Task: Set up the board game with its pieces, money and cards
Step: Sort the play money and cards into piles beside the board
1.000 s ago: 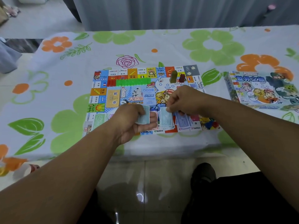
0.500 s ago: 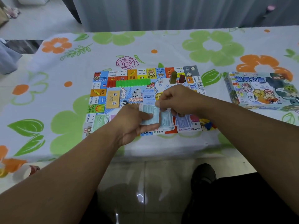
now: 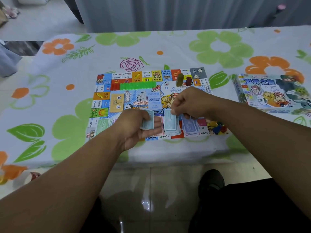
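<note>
The board (image 3: pixel 151 101) lies flat at the centre of the frame on the flowered tablecloth (image 3: pixel 50 98), its long axis running left to right. Over its lower edge the left hand (image 3: pixel 134 126) curls its fingers and thumb round a wad of light blue notes (image 3: pixel 149 121), held nearly upright. Just right of it, the right hand (image 3: pixel 188 105) pinches the top short edge of 1 light blue note (image 3: pixel 170 120). This note's long axis runs up the frame, over a pile of the same notes (image 3: pixel 173 131). Purple notes (image 3: pixel 190 126) lie fanned beside that pile and green notes (image 3: pixel 102 125) lie at the board's lower left. A row of green houses (image 3: pixel 138 85) runs left to right near the top edge. The game box (image 3: pixel 276 93) sits at the right of the frame.
</note>
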`<state>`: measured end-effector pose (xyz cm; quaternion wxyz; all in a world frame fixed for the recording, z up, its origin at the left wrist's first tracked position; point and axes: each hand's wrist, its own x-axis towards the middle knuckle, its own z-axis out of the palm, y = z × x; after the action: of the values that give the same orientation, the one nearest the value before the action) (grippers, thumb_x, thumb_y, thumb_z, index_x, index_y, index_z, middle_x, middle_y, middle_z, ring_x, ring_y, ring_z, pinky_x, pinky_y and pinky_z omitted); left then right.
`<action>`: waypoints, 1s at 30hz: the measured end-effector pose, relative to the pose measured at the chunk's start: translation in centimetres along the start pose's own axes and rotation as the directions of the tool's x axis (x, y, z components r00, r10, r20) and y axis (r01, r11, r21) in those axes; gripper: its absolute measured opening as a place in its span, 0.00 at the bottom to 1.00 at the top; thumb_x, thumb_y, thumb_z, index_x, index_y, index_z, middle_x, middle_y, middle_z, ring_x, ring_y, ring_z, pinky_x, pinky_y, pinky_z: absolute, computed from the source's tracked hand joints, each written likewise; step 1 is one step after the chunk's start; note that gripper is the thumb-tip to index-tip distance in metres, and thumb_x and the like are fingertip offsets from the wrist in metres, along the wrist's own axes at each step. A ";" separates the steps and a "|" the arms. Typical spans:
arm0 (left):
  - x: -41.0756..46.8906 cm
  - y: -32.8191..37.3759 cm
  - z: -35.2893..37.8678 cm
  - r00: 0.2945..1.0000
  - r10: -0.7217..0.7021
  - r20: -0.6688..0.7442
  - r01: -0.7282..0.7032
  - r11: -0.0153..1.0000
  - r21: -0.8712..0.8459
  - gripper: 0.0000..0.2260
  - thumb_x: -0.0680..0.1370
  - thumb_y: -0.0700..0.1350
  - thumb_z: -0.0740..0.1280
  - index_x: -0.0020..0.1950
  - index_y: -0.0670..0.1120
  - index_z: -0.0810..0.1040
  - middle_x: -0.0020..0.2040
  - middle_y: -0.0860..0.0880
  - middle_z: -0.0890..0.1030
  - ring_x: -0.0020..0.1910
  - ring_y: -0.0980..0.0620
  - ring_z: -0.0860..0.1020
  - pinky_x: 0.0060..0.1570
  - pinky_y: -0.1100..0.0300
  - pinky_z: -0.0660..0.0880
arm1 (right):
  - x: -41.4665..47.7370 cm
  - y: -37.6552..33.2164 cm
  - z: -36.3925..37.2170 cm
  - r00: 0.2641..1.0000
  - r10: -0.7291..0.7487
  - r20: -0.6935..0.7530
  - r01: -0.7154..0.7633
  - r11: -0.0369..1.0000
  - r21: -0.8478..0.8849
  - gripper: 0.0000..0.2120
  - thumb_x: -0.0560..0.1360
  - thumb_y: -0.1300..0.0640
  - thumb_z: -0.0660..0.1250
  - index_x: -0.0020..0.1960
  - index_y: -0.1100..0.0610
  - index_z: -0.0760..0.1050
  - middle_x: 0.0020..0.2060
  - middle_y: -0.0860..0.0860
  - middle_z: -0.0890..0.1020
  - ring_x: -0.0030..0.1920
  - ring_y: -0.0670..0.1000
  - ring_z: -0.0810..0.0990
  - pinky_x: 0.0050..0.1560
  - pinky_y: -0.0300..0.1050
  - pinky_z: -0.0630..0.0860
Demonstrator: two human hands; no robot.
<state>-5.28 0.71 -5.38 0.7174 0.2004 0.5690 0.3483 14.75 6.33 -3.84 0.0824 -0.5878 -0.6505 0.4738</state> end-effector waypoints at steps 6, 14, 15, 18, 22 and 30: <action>0.0 -0.1 0.1 1.000 -0.003 0.013 0.003 1.000 -0.015 0.14 0.79 0.30 0.54 0.63 0.33 0.71 0.49 0.35 0.85 0.48 0.39 0.85 0.41 0.48 0.83 | 0.1 0.3 0.1 1.000 0.022 -0.002 -0.022 0.999 -0.041 0.02 0.75 0.62 0.74 0.45 0.61 0.83 0.36 0.62 0.83 0.27 0.49 0.77 0.25 0.39 0.70; -0.2 -0.1 0.3 0.999 0.003 0.038 -0.002 1.000 -0.009 0.14 0.79 0.27 0.59 0.61 0.38 0.77 0.53 0.37 0.84 0.50 0.40 0.85 0.41 0.50 0.84 | 0.1 -0.2 0.3 0.995 -0.028 -0.094 0.023 0.998 -0.058 0.02 0.73 0.64 0.75 0.46 0.60 0.83 0.34 0.49 0.79 0.32 0.46 0.76 0.29 0.38 0.70; -0.2 -0.1 0.3 0.999 0.003 0.035 -0.003 1.000 -0.005 0.14 0.79 0.27 0.61 0.61 0.38 0.77 0.54 0.38 0.84 0.49 0.40 0.85 0.39 0.51 0.84 | 0.1 -0.3 0.3 0.995 -0.040 -0.095 0.036 0.998 -0.042 0.02 0.74 0.62 0.74 0.46 0.60 0.82 0.32 0.49 0.79 0.30 0.46 0.74 0.27 0.37 0.69; -0.3 -0.1 0.5 1.000 0.005 0.031 -0.005 1.000 0.017 0.13 0.78 0.28 0.64 0.60 0.38 0.78 0.55 0.39 0.84 0.49 0.40 0.85 0.38 0.54 0.83 | 0.1 -0.7 0.7 0.997 -0.052 -0.051 0.055 0.998 0.042 0.08 0.76 0.55 0.73 0.45 0.60 0.81 0.28 0.49 0.79 0.25 0.46 0.74 0.24 0.39 0.70; -0.4 0.0 0.7 0.999 0.010 0.050 -0.011 1.000 0.019 0.12 0.78 0.29 0.65 0.59 0.37 0.79 0.53 0.40 0.85 0.48 0.40 0.85 0.37 0.56 0.83 | 0.0 -1.0 1.1 0.996 -0.093 0.009 0.091 0.992 0.086 0.08 0.76 0.53 0.74 0.48 0.58 0.82 0.34 0.49 0.84 0.28 0.45 0.78 0.26 0.40 0.73; -0.2 0.2 0.2 1.000 -0.001 0.022 0.001 1.000 -0.004 0.10 0.80 0.32 0.63 0.61 0.37 0.75 0.50 0.39 0.86 0.47 0.39 0.85 0.39 0.50 0.84 | 0.1 -0.6 0.4 0.998 -0.056 -0.018 0.057 0.996 0.063 0.02 0.75 0.63 0.73 0.44 0.59 0.82 0.27 0.48 0.81 0.27 0.46 0.77 0.24 0.39 0.70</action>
<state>-5.13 0.67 -5.05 0.7241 0.2023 0.5607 0.3468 14.01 6.33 -3.67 0.1196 -0.5701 -0.6508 0.4871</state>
